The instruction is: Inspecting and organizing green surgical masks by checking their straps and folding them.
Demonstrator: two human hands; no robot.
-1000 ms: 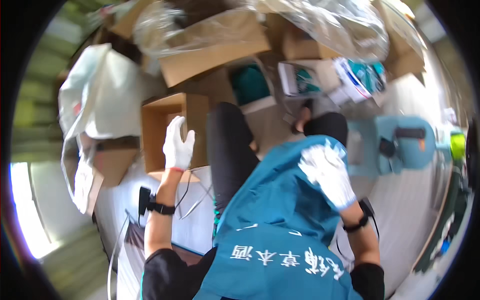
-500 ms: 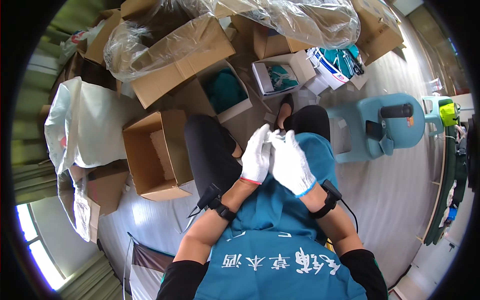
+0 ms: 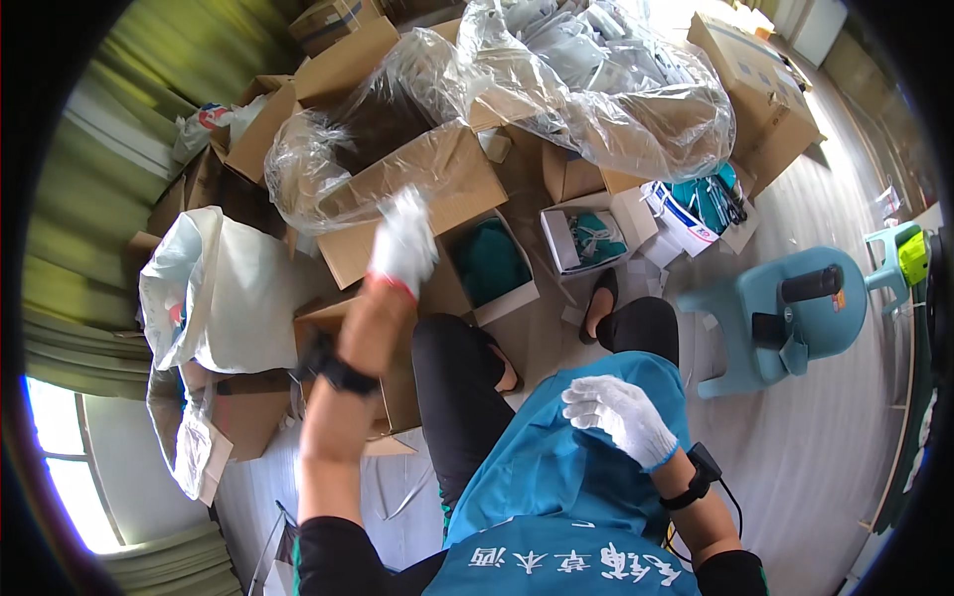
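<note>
My left hand [image 3: 403, 238], in a white knit glove with a red cuff, reaches forward over the near wall of a cardboard box [image 3: 422, 184] lined with clear plastic. It is smeared by motion, so I cannot make out its fingers or anything in them. My right hand [image 3: 621, 417], in a white glove with a blue cuff, hovers above the blue apron [image 3: 556, 452] on my lap. Its fingers are stretched out and slightly bent, with nothing visible in them. Just right of my left hand, a small open box [image 3: 517, 295] contains dark green cloth [image 3: 489, 260].
A white box [image 3: 564, 253] holds green items with white strings. Behind it, a plastic-lined carton carries many grey-white packets [image 3: 596, 45]. A white sack [image 3: 238, 298] stands at left, above an open brown box [image 3: 400, 397]. At right, a blue plastic stool [image 3: 830, 323] bears a black bottle [image 3: 810, 285].
My hands have come apart. The left has swung forward and left to the lined box; the right has drawn back over my lap. The view has shifted, showing more of the far packets.
</note>
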